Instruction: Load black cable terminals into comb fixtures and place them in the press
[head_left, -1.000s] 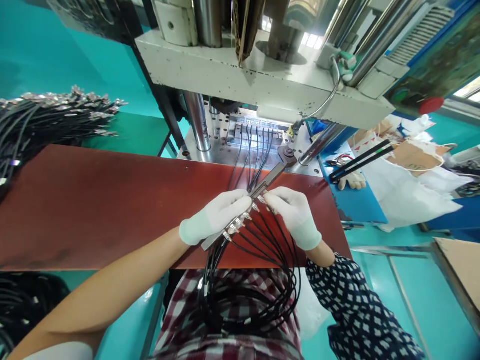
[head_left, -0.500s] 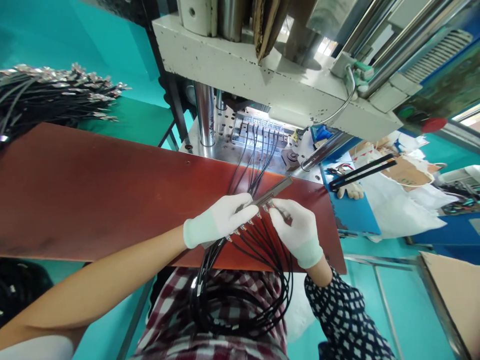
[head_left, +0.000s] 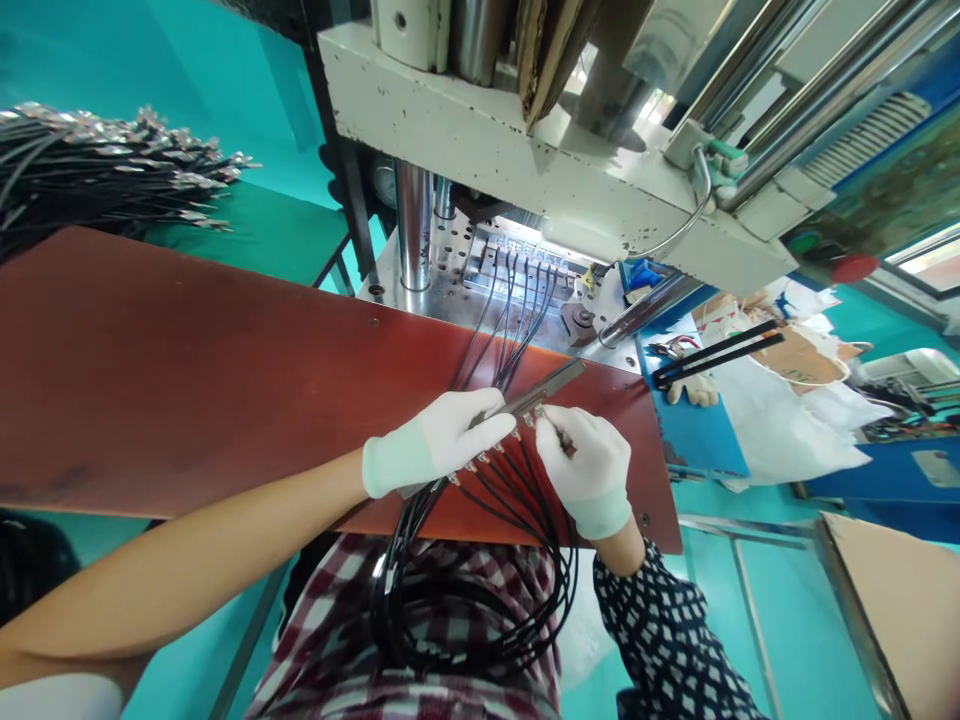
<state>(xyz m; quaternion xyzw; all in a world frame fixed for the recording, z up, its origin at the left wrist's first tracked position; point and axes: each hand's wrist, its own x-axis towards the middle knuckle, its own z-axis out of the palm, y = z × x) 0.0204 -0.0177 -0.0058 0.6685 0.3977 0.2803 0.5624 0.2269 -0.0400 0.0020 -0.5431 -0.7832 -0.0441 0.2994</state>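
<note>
My left hand [head_left: 457, 435], in a white glove, is closed around a narrow metal bar [head_left: 559, 381] held aslant over the brown board. Along the bar's near edge sits a row of small metal cable connectors [head_left: 484, 458]. My right hand [head_left: 589, 460], gloved too, pinches near the connector at the bar's right part; its fingertips partly hide what they grip. Black cables [head_left: 525, 500] run from the connectors down into a coil [head_left: 465, 660] over my lap. Other cable ends [head_left: 512, 310] reach from the coil side into a metal mould [head_left: 510, 258] in the press.
The press's pale crossbeam [head_left: 487, 130] hangs above its steel base plate [head_left: 442, 290]. A brown board [head_left: 225, 380] spans in front of me. A large pile of cables [head_left: 97, 170] lies at left. Black bars [head_left: 716, 355] and a glove [head_left: 694, 389] rest at right.
The camera view has shifted slightly. My left hand still grips the bar, and my right hand stays at its right part with its fingers slightly shifted.
</note>
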